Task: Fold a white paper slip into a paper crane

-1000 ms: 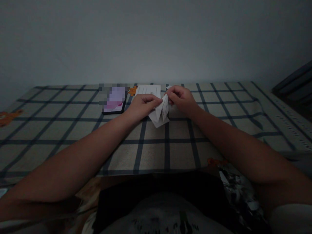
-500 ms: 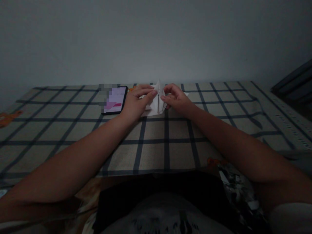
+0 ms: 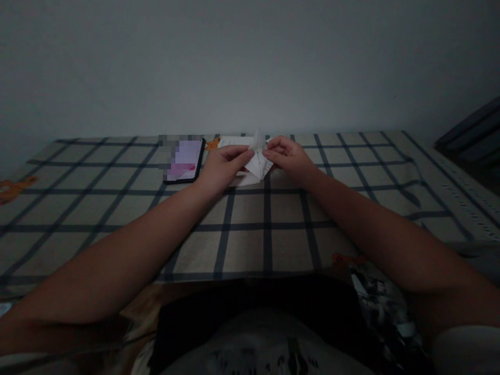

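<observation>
"What fills most of the view?"

"A grey wall [image 3: 250, 62], then the checked cloth [image 3: 242, 250] spread in front of it."

"And on the cloth?"

"A phone [image 3: 183, 159], lit screen up, off to the left. Further right, a white sheet [image 3: 235, 140] lies toward the far edge, partly hidden."

"Which step is this, would you say?"

"Folding, I'd judge: creases being opened or shaped rather than a first fold. The next move seems to call for keeping the centre crease lined up while the two sides are eased evenly; a hard pull could tear it."

"How are the hands?"

"Neither is spread. The left hand [image 3: 224, 166] is half closed, its thumb pressing the near left side, the fingers reaching in behind. The right hand [image 3: 291, 159] is curled tighter, thumb and forefinger pinching the right side. The fingertips behind are hidden, so I can't tell how they sit."

"Pinching what, exactly?"

"The paper [image 3: 257, 160], white and folded, held between the two, near the far side of the cloth. One point stands up, another aims down toward the person."

"And the pale strip below the left hand?"

"Can't tell whether it belongs to the paper or lies beneath it."
</observation>
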`<state>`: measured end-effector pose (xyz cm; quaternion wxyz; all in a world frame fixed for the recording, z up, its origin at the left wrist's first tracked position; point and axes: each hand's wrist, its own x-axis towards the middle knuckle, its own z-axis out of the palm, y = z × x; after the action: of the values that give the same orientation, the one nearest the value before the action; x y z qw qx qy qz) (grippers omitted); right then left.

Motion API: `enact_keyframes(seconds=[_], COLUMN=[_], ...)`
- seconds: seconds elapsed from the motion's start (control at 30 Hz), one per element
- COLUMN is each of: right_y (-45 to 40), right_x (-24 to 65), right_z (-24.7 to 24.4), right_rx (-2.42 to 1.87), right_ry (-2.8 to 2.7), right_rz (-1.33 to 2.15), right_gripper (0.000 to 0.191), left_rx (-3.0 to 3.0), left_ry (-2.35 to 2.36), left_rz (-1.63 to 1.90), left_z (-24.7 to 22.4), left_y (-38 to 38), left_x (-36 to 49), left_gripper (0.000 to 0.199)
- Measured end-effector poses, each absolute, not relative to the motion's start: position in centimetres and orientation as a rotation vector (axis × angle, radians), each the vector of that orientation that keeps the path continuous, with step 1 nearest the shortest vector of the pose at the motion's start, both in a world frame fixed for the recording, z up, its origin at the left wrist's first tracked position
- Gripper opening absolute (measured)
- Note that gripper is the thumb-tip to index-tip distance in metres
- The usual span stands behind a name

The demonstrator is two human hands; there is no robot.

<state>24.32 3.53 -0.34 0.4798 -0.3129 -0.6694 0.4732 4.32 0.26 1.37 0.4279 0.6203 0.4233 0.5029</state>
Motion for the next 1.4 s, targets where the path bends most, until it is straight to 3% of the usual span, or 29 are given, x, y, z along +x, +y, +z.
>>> enact_keyframes(seconds=[0.47,0.83,1.0,1.4], right_y=[3.03,3.08,2.82,2.62], right_x=[24.34,24.29,24.42,24.33], right_z=[0.09,-0.15,0.23,0.25], right_rx=[-0.734,-0.744,-0.732,-0.705], right_ry=[-1.651,-1.625,-1.687,-1.633], right_rz=[1.191,1.161,1.093,1.122], right_gripper=[0.036,0.032,0.02,0.032], left_rx=[1.54,1.494,1.514,1.5], left_ry=[1.12,1.067,1.103,0.93], left_rz=[1.313,1.265,1.304,1.354], left_z=[1.34,1.43,1.23,0.89], left_y=[0.3,0.24,0.34,0.88], left_x=[4.24,4.3,4.23,4.26], left_gripper=[0.032,0.036,0.03,0.05])
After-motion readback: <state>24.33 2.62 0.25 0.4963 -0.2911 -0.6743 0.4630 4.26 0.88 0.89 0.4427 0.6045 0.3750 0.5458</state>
